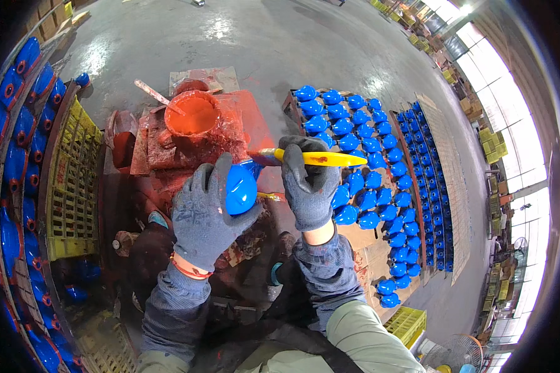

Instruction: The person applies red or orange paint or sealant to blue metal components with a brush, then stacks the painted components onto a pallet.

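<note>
My left hand (200, 214), in a dark grey glove, is closed around a glossy blue rounded casting (241, 191), thumb beneath it and fingers along its far side. A paintbrush with a yellow handle (339, 160) lies sideways in the closed fingers of my right hand (311, 189), gloved too. The brush's red-stained bristles point left and meet or nearly meet the narrow upper end of the casting; I cannot tell if they touch. Just beyond my left hand stands a round pot of red paint (196, 115), with a paint-smeared stick (150, 91) leaning out of it.
Rows of blue castings (370, 146) stand on a cardboard-covered pallet at my right, with a rack of smaller blue parts (426, 186) past it. Stacked blue castings (22, 124) and a yellow plastic crate (74, 180) flank me on the left. A fan (454, 353) is at lower right.
</note>
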Available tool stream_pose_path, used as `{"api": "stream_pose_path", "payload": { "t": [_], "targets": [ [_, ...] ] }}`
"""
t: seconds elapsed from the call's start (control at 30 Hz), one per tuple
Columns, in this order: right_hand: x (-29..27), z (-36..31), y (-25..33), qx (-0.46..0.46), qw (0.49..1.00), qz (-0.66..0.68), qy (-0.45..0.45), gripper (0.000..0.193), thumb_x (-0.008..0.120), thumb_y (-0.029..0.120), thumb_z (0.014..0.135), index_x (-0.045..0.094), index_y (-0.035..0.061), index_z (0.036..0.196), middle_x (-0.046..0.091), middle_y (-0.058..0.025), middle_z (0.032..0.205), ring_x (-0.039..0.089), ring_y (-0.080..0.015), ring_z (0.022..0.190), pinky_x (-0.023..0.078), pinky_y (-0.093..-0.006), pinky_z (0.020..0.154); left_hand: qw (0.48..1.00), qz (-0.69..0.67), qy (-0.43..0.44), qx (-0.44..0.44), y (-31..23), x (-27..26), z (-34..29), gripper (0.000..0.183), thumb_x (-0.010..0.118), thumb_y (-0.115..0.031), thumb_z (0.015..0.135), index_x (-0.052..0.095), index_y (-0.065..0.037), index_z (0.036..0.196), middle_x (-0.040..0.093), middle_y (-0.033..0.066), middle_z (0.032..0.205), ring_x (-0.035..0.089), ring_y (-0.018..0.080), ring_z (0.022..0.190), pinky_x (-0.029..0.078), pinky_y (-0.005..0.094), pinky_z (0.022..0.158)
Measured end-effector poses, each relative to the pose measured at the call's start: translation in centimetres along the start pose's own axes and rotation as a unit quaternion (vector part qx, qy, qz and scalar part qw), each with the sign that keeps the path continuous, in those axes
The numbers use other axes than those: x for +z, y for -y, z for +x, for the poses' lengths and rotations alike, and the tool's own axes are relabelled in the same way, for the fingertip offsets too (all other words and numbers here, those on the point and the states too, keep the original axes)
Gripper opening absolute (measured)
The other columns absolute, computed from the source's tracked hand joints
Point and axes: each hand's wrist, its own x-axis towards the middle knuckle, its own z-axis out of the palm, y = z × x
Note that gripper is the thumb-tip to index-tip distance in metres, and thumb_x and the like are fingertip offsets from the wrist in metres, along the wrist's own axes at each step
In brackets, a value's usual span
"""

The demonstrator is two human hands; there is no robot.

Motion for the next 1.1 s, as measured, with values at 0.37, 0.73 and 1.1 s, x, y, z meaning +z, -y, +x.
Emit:
{"api": "stream_pose_path", "payload": {
  "t": [0.37, 0.73, 1.1],
  "targets": [
    [-0.3, 0.1, -2.1, 0.197, 0.952, 0.234, -0.013, 0.039, 0.047, 0.037, 0.103, 0.059, 0.0022, 0.114, 0.069, -0.0097, 0.093, 0.065, -0.0181, 0.072, 0.054, -0.0298, 0.066, 0.556, -0.778, 0.084, -0.282, 1.8, 0.7, -0.3, 0.057, 0.062, -0.049, 0.091, 0.057, -0.004, 0.126, 0.065, 0.0115, 0.117, 0.064, 0.0226, 0.106, 0.052, 0.0388, 0.094],
    [0.0, -0.9, -7.6, 0.365, 0.722, 0.588, -0.004, 0.043, 0.056, 0.041, 0.098, 0.060, 0.0031, 0.116, 0.071, -0.0156, 0.104, 0.069, -0.0263, 0.098, 0.056, -0.0380, 0.088, 0.331, -0.901, 0.207, -0.189, 1.4, 0.4, -1.3, 0.088, 0.045, -0.071, 0.089, 0.029, -0.010, 0.151, 0.043, 0.0156, 0.147, 0.050, 0.0363, 0.126, 0.046, 0.0531, 0.100],
    [-0.5, 0.2, -0.8, 0.162, 0.966, 0.201, 0.000, 0.036, 0.053, 0.033, 0.102, 0.064, 0.0004, 0.109, 0.066, -0.0060, 0.090, 0.060, -0.0117, 0.069, 0.049, -0.0260, 0.063, 0.908, -0.370, 0.096, -0.172, 2.1, 2.5, -1.0, 0.066, 0.072, -0.042, 0.084, 0.051, -0.001, 0.132, 0.063, 0.0164, 0.120, 0.063, 0.0329, 0.106, 0.051, 0.0442, 0.089]
  ]
}}
